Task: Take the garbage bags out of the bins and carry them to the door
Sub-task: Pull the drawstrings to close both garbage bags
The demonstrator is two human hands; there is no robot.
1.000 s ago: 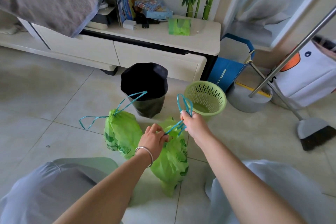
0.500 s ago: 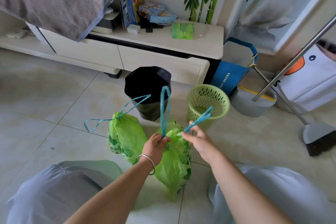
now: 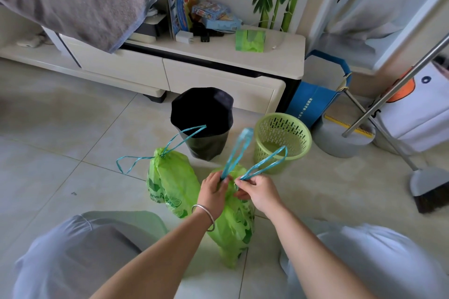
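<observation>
Tiled floor (image 3: 60,172), low cream cabinet (image 3: 218,80) at 12 o'clock.

Head view: two green bags are already out of the bins. The tied bag (image 3: 170,187) lies at 10 o'clock from the hands, its blue strings loose. The second bag (image 3: 233,223) stands at centre between the knees. Left hand (image 3: 213,192) pinches one blue drawstring loop (image 3: 239,150) at the bag's neck; right hand (image 3: 261,193) pinches the other loop (image 3: 267,165). Fingers closed on string, not spread.

Step in hand, judged: cinching and knotting the second bag. Next move calls for pulling the loops apart, then gathering both bags' strings to lift.

Around: black-lined bin (image 3: 201,121) at 12 o'clock, green basket (image 3: 281,141) at 1 o'clock, broom (image 3: 430,192) and dustpan at 3 o'clock. Door not in view; the broom handle may obstruct rising.
</observation>
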